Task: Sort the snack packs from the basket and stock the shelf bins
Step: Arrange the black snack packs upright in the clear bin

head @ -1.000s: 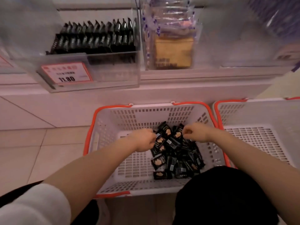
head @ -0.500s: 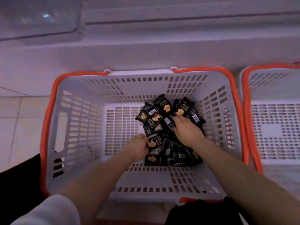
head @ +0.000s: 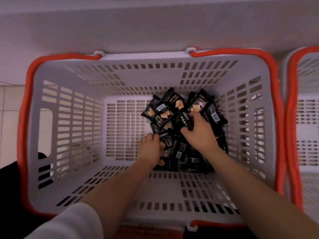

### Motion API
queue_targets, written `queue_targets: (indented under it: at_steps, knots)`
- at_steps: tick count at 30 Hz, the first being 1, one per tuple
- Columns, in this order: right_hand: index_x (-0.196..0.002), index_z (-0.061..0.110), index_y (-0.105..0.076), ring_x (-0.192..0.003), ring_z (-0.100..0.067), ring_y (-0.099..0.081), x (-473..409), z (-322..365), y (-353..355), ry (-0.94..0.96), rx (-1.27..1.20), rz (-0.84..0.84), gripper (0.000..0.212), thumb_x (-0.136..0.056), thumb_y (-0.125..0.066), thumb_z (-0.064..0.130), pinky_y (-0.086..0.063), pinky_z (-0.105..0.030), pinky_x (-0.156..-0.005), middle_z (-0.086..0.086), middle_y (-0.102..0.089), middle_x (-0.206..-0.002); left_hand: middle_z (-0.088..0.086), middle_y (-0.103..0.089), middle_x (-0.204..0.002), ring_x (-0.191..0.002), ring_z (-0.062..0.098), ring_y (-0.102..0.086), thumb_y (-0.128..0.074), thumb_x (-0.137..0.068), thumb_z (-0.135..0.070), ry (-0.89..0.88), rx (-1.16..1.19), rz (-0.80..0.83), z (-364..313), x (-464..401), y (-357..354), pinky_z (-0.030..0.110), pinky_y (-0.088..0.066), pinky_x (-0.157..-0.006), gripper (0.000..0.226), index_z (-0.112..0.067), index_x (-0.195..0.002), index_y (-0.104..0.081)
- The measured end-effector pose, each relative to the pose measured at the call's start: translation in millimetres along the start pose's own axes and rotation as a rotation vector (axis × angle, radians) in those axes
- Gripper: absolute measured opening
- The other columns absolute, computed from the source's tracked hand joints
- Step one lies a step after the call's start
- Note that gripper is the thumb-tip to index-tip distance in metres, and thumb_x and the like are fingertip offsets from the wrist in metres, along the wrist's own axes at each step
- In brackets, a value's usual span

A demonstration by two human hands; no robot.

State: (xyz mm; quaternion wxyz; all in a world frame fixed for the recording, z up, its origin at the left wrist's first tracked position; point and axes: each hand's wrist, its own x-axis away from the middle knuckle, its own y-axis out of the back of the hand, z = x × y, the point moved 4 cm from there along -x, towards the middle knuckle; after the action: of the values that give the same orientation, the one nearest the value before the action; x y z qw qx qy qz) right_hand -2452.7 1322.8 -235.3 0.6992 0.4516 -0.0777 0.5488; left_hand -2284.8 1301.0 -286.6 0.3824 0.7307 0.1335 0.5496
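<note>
A white slotted basket [head: 72,121] with orange handles holds a heap of several black snack packs [head: 165,109] printed with gold wafers, lying in its right half. My left hand [head: 151,148] is down at the heap's left edge, its fingers curled round a black pack. My right hand [head: 198,133] lies on top of the heap, fingers and thumb curled round packs in the middle. Packs under both hands are partly hidden. No shelf bins are in view.
A second white basket [head: 305,118] with an orange handle stands right beside the first, on the right. The shelf's white base panel [head: 155,28] runs across the top. Tiled floor [head: 8,104] shows at the far left.
My view has dropped from the shelf bins to straight down into the basket. Both hands went deeper into the heap and closed on packs.
</note>
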Motion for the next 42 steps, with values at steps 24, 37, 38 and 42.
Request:
queue_targets:
  at_steps: [24, 37, 38, 42]
  knots:
    - [-0.120, 0.016, -0.051, -0.097, -0.018, -0.060, 34, -12, -42, -0.405, -0.974, 0.286, 0.025, -0.095, -0.050, 0.016, -0.051, -0.035, -0.082, -0.003, -0.063, -0.106, -0.005, -0.063, -0.092, -0.082, 0.008, -0.062, -0.051, -0.093, -0.010, 0.103, 1.426, 0.075, -8, 25, 38, 0.023, -0.052, -0.074, 0.015, -0.024, -0.094, -0.055]
    - [-0.097, 0.029, -0.061, -0.104, -0.021, -0.060, 22, -34, -25, -0.452, -0.857, 0.192, 0.013, -0.090, -0.057, 0.020, -0.042, -0.046, -0.102, -0.001, -0.066, -0.106, 0.011, -0.050, -0.129, -0.113, 0.025, -0.051, -0.040, -0.098, -0.016, -0.230, 0.229, 0.385, -7, 30, -3, 0.031, -0.043, -0.092, 0.035, -0.012, -0.132, -0.047]
    - [-0.098, 0.031, -0.061, -0.108, -0.022, -0.058, 23, -34, -25, -0.441, -0.846, 0.198, 0.014, -0.089, -0.058, 0.020, -0.039, -0.047, -0.105, -0.001, -0.065, -0.109, 0.011, -0.046, -0.132, -0.117, 0.027, -0.048, -0.043, -0.098, -0.020, -0.264, 0.124, 0.393, -10, 30, -6, 0.035, -0.041, -0.096, 0.039, -0.012, -0.136, -0.043]
    - [-0.110, 0.029, -0.059, -0.116, -0.022, -0.053, 23, -33, -26, -0.416, -0.792, 0.251, 0.023, -0.089, -0.058, 0.021, -0.035, -0.046, -0.108, -0.001, -0.062, -0.120, 0.012, -0.044, -0.131, -0.120, 0.028, -0.041, -0.054, -0.091, -0.036, -0.259, -0.086, 0.397, -17, 25, -7, 0.038, -0.039, -0.099, 0.052, -0.010, -0.134, -0.041]
